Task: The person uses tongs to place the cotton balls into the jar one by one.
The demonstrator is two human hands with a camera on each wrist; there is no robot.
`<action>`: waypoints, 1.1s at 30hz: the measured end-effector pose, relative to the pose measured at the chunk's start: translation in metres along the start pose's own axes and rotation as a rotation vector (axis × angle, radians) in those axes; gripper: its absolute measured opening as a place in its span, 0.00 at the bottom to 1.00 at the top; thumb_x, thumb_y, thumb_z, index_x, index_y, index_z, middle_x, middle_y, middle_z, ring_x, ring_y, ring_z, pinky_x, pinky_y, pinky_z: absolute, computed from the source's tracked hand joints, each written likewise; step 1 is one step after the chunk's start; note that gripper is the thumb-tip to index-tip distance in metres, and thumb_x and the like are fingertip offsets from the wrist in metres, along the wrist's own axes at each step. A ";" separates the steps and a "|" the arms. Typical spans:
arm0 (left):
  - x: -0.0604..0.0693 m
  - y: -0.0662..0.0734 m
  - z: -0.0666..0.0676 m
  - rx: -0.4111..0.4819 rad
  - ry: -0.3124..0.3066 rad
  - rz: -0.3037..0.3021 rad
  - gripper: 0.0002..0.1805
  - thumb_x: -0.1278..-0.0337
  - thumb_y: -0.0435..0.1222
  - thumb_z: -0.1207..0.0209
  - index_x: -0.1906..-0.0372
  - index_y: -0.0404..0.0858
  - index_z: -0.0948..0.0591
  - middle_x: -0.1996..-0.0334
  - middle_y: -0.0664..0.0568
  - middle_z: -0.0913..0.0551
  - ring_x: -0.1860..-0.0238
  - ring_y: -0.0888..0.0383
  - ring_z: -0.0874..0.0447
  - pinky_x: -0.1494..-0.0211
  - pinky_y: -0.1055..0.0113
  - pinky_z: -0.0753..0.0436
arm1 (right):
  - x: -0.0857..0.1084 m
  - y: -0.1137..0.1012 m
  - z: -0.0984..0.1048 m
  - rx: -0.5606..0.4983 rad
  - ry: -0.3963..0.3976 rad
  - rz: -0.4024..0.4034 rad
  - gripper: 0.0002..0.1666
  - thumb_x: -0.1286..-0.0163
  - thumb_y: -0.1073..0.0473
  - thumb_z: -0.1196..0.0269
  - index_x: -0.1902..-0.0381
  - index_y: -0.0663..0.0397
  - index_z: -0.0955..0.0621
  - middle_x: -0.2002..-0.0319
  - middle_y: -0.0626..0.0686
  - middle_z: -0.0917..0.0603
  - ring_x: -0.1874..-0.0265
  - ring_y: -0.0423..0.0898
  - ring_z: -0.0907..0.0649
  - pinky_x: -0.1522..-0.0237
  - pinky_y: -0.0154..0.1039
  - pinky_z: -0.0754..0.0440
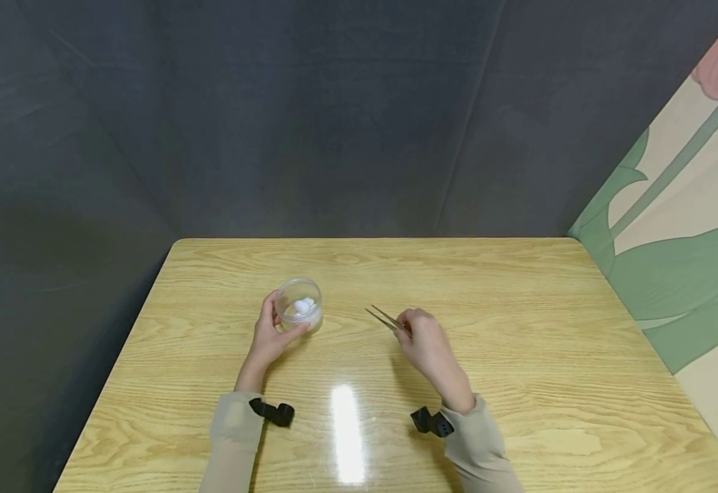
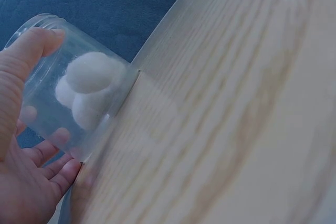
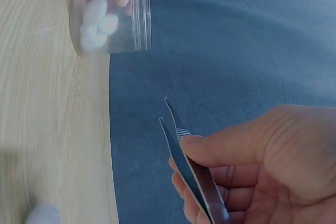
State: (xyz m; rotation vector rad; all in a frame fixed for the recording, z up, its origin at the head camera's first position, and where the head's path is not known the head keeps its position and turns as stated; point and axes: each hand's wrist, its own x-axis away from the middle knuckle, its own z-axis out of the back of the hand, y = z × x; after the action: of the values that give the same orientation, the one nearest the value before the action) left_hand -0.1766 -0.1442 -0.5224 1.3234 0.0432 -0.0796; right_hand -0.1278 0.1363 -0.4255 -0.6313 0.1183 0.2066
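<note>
My left hand [image 1: 272,337] holds a clear plastic jar [image 1: 299,301] upright on the wooden table, thumb on the near side and fingers round the far side. Several white cotton balls [image 2: 89,73] lie at the bottom of the jar, visible through its wall in both wrist views. The jar's top has no lid on it. To the right, my right hand [image 1: 428,342] pinches a pair of metal tweezers [image 3: 195,174] between thumb and fingers. The tweezers' tips are apart, with nothing between them, and point toward the jar across a gap.
The wooden table [image 1: 519,308] has a bright light reflection [image 1: 348,435] near its front. A blurred white rounded thing [image 3: 43,215] shows at the lower left of the right wrist view. Behind the table hangs dark cloth [image 1: 334,123]; a flower-patterned cloth [image 1: 691,274] is at the right.
</note>
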 end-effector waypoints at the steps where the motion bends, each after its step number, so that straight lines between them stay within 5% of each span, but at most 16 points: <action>1: 0.000 0.000 0.000 0.000 0.001 -0.002 0.45 0.54 0.34 0.31 0.31 0.43 0.43 0.38 0.40 0.34 0.40 0.45 0.37 0.41 0.49 0.37 | 0.001 0.001 0.001 0.000 0.000 0.000 0.05 0.42 0.71 0.36 0.67 0.68 0.20 0.74 0.55 0.21 0.77 0.45 0.25 0.75 0.38 0.26; 33: 0.000 -0.002 0.000 0.007 0.012 -0.033 0.46 0.56 0.32 0.30 0.32 0.41 0.43 0.39 0.39 0.33 0.41 0.46 0.36 0.44 0.52 0.36 | 0.022 0.038 0.007 0.062 -0.024 -0.042 0.07 0.42 0.71 0.35 0.65 0.70 0.20 0.73 0.57 0.21 0.75 0.47 0.25 0.74 0.39 0.26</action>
State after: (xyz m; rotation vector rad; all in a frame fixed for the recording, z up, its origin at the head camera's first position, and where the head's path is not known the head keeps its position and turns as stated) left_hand -0.1765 -0.1444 -0.5247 1.3306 0.0750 -0.1005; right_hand -0.1152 0.1735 -0.4456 -0.5685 0.0881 0.1693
